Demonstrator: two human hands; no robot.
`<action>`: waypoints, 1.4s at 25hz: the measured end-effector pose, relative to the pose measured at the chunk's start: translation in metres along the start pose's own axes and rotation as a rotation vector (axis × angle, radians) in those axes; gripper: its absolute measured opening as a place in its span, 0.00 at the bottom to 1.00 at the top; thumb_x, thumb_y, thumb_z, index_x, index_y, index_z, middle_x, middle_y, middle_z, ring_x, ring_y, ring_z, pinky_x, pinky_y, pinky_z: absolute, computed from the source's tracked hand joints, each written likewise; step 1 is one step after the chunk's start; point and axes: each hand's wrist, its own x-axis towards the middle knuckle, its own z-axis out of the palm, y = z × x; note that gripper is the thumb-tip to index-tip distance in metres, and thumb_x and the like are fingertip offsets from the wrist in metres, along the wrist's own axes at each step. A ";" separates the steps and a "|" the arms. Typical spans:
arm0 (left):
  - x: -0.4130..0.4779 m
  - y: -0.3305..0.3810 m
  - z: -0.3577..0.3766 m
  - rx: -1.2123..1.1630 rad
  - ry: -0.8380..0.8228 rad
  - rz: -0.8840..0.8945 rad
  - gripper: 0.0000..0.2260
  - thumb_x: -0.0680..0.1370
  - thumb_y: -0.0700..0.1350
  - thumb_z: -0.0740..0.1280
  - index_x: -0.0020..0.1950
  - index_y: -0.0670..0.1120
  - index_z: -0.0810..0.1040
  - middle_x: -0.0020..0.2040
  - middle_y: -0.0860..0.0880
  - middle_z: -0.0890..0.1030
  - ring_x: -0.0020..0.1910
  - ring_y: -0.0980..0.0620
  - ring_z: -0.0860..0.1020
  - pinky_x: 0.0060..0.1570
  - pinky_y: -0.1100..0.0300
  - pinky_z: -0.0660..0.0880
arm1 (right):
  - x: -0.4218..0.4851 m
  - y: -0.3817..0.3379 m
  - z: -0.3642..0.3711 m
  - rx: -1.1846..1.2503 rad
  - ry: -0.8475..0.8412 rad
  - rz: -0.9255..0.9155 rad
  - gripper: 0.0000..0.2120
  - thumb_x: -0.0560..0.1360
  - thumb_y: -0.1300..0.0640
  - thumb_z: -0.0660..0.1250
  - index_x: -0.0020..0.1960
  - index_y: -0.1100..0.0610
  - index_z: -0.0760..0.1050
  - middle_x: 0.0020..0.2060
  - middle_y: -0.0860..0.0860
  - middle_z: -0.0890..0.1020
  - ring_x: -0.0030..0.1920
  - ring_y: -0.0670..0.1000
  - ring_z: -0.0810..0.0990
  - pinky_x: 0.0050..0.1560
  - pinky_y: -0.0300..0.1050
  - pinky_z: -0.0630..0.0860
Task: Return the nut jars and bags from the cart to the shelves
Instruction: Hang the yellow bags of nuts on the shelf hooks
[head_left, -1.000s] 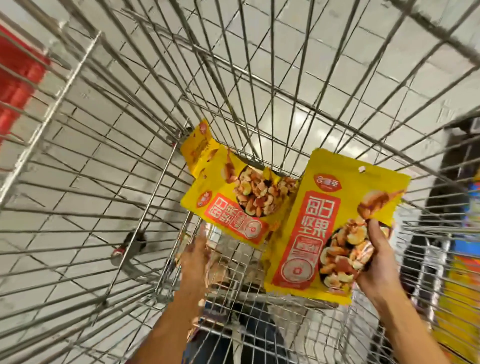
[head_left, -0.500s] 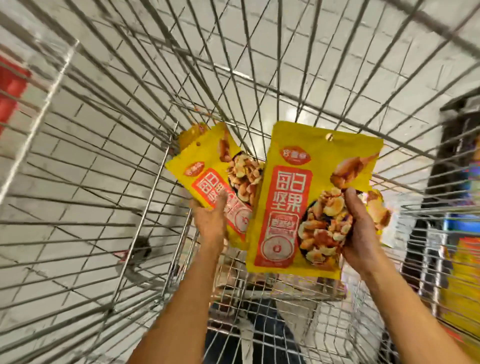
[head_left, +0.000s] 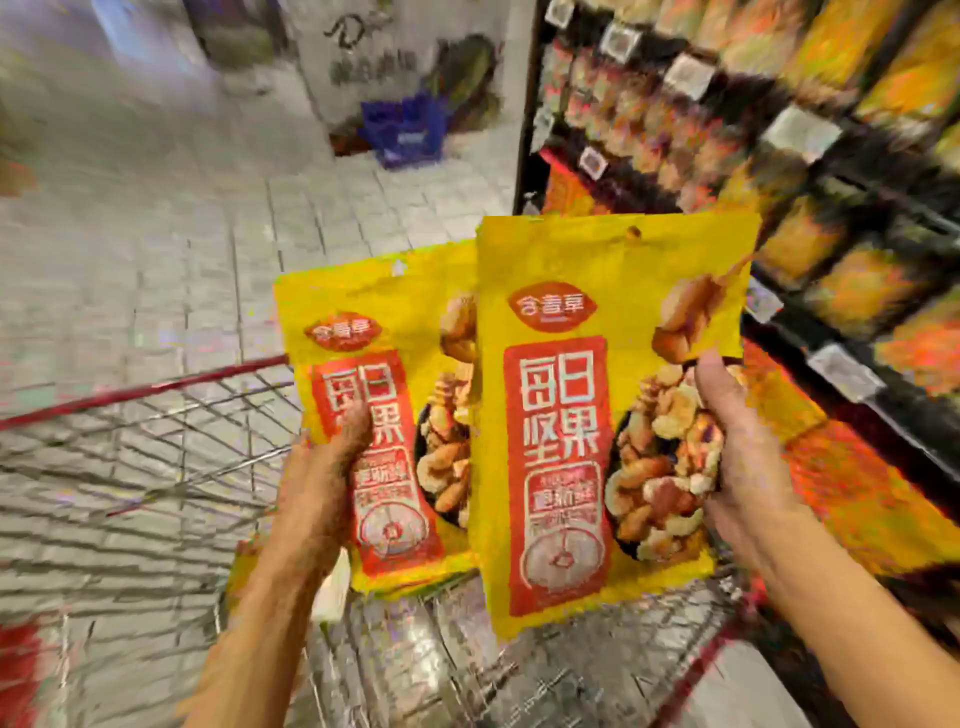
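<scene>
Gripping the left bag (head_left: 395, 405) of nuts with the left hand (head_left: 322, 483), thumb curled onto its red label. Pinching the right bag (head_left: 597, 415) by its right edge with the right hand (head_left: 737, 467), thumb over the nut picture. Both yellow, upright, fronts to the camera, held up above the cart (head_left: 156, 384), right bag overlapping the left bag a bit. Super blurry, but looks like stocked shelves (head_left: 831, 208) just off to the right.
</scene>
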 end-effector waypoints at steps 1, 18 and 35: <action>-0.008 0.020 0.035 0.008 -0.122 0.038 0.09 0.70 0.52 0.70 0.42 0.47 0.80 0.33 0.56 0.84 0.30 0.60 0.81 0.30 0.64 0.78 | -0.026 -0.022 -0.020 0.030 0.115 -0.107 0.23 0.65 0.35 0.62 0.32 0.55 0.81 0.27 0.52 0.81 0.23 0.50 0.79 0.23 0.39 0.75; -0.425 0.034 0.517 -0.055 -1.279 0.143 0.21 0.65 0.64 0.67 0.45 0.49 0.82 0.39 0.52 0.86 0.38 0.54 0.84 0.35 0.61 0.79 | -0.451 -0.160 -0.359 0.059 1.269 -0.706 0.34 0.47 0.28 0.74 0.40 0.53 0.80 0.39 0.56 0.81 0.39 0.54 0.79 0.41 0.45 0.70; -0.514 0.040 0.686 0.056 -1.338 0.151 0.17 0.74 0.60 0.65 0.46 0.47 0.79 0.36 0.50 0.85 0.35 0.51 0.84 0.39 0.55 0.79 | -0.496 -0.195 -0.460 0.142 1.370 -0.710 0.28 0.54 0.30 0.71 0.46 0.46 0.83 0.45 0.52 0.86 0.46 0.52 0.85 0.52 0.53 0.76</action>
